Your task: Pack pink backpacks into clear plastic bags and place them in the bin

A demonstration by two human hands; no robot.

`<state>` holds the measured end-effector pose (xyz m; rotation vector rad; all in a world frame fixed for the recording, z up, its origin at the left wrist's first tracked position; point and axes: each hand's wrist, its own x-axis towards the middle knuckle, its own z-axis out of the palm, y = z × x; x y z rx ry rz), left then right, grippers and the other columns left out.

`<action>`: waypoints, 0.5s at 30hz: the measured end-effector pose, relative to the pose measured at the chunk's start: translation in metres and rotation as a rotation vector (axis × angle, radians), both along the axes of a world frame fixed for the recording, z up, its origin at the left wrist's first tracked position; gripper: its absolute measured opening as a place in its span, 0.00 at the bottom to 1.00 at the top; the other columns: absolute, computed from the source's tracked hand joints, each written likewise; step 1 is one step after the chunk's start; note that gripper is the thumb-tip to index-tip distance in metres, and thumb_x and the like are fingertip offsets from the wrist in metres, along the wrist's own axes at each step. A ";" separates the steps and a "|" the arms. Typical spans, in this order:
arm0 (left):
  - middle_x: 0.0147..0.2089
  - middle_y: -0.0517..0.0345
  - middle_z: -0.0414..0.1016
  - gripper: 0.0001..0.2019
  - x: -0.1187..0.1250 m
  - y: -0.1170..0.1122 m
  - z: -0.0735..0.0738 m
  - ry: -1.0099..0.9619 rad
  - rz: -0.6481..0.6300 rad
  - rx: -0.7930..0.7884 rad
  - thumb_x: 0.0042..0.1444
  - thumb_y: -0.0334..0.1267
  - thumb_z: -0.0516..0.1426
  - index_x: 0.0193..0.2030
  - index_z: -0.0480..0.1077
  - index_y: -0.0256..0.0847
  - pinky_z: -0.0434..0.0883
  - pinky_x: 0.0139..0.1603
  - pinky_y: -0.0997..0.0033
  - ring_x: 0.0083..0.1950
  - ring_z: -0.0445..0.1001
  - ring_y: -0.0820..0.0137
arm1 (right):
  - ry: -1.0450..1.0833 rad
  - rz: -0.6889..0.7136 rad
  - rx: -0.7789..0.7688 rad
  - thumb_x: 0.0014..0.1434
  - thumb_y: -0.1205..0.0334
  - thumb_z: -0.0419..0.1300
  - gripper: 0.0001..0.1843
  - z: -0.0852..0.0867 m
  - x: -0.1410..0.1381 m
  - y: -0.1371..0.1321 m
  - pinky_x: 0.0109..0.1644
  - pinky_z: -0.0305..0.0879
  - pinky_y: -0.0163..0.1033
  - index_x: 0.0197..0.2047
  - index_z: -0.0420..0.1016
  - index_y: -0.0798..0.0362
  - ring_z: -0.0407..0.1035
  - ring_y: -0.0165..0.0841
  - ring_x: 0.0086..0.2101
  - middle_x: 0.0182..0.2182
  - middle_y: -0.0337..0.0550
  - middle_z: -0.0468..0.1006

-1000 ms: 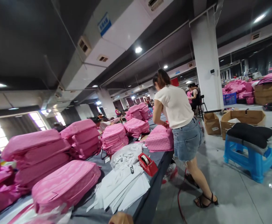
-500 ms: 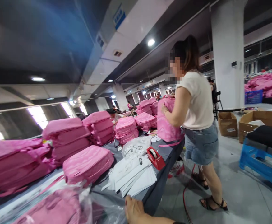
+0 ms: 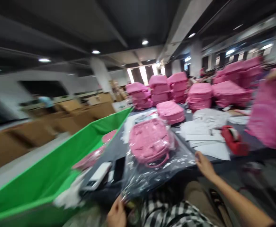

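Observation:
The picture is smeared by motion. A pink backpack [image 3: 149,142] lies inside a clear plastic bag [image 3: 152,171] on the grey table [image 3: 114,149] in front of me. My left hand [image 3: 116,214] pinches the bag's near edge at the bottom of the view. My right hand [image 3: 204,164] rests on the bag's right edge, its fingers curled on the plastic.
A green bin [image 3: 57,170] stands at the left, holding bagged pink items. Stacks of pink backpacks [image 3: 166,88] fill the table's far end. White sheets [image 3: 206,135] and a red tape dispenser [image 3: 234,140] lie to the right. A co-worker's pink backpack [image 3: 270,116] is at the right edge.
The view has swung left and down. The bagged backpack and green bin now fill the middle. My left hand has come into view on the bag, and my right hand has moved onto its edge.

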<state>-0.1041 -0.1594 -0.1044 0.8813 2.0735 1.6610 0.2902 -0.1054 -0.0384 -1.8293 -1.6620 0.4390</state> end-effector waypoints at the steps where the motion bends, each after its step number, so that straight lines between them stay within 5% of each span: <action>1: 0.38 0.52 0.82 0.21 -0.020 -0.019 -0.003 -0.035 0.040 -0.030 0.61 0.58 0.60 0.44 0.78 0.40 0.79 0.39 0.61 0.39 0.81 0.59 | 0.003 0.042 0.003 0.62 0.59 0.45 0.11 -0.006 0.007 0.005 0.34 0.62 0.41 0.43 0.67 0.47 0.70 0.39 0.25 0.22 0.38 0.71; 5: 0.26 0.51 0.80 0.37 -0.042 -0.046 -0.012 -0.179 -0.024 -0.048 0.41 0.75 0.58 0.37 0.80 0.40 0.77 0.32 0.57 0.29 0.81 0.51 | 0.036 0.168 0.230 0.60 0.43 0.50 0.16 -0.033 0.029 0.016 0.30 0.66 0.42 0.39 0.67 0.45 0.73 0.40 0.26 0.27 0.43 0.77; 8: 0.26 0.49 0.81 0.39 -0.036 -0.044 -0.016 -0.145 -0.072 -0.067 0.40 0.79 0.55 0.32 0.79 0.40 0.77 0.34 0.57 0.28 0.81 0.53 | 0.050 0.204 0.357 0.59 0.41 0.54 0.17 -0.041 0.033 0.014 0.32 0.71 0.42 0.36 0.70 0.45 0.75 0.40 0.29 0.33 0.46 0.79; 15: 0.27 0.51 0.81 0.44 -0.028 -0.048 -0.014 -0.201 -0.027 -0.031 0.39 0.81 0.56 0.36 0.81 0.37 0.78 0.35 0.58 0.30 0.81 0.54 | 0.662 -0.061 -0.047 0.38 0.30 0.68 0.31 -0.041 0.030 0.016 0.21 0.73 0.43 0.27 0.62 0.46 0.74 0.42 0.22 0.20 0.38 0.71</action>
